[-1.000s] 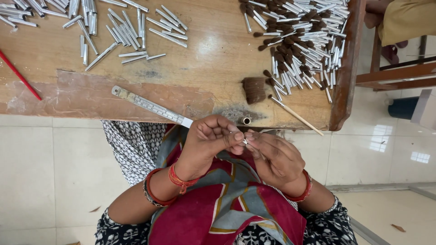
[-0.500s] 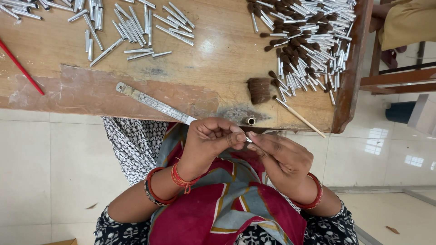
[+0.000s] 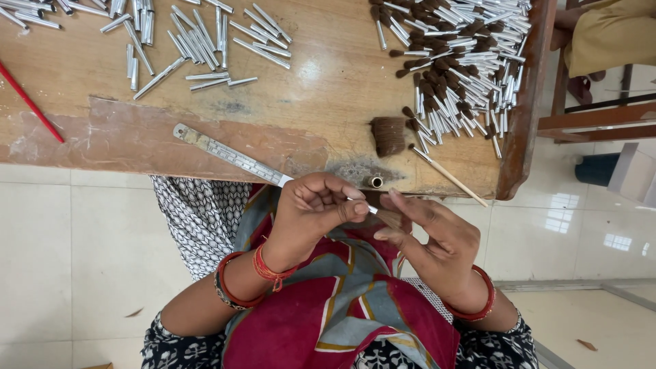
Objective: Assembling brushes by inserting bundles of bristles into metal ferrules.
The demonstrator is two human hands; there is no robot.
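Observation:
My left hand [image 3: 314,208] is closed around a small silver metal tube [image 3: 367,208], whose tip pokes out between thumb and forefinger. My right hand [image 3: 430,236] meets it from the right, its fingers pinching a thin tuft of brown bristles [image 3: 391,220] at the tube's tip. Both hands hover over my lap, just below the edge of the wooden table [image 3: 307,116].
A metal ruler [image 3: 225,154] lies along the table edge. Loose silver tubes [image 3: 198,41] are scattered top left, a heap of bristle-tipped tubes [image 3: 458,61] top right. A brown bristle bundle [image 3: 389,135], a thin wooden stick [image 3: 447,174] and a red pencil [image 3: 31,102] also lie there.
The hands keep working together on the tube; my right hand's fingers have shifted slightly outward from the tip. The view has drifted a little.

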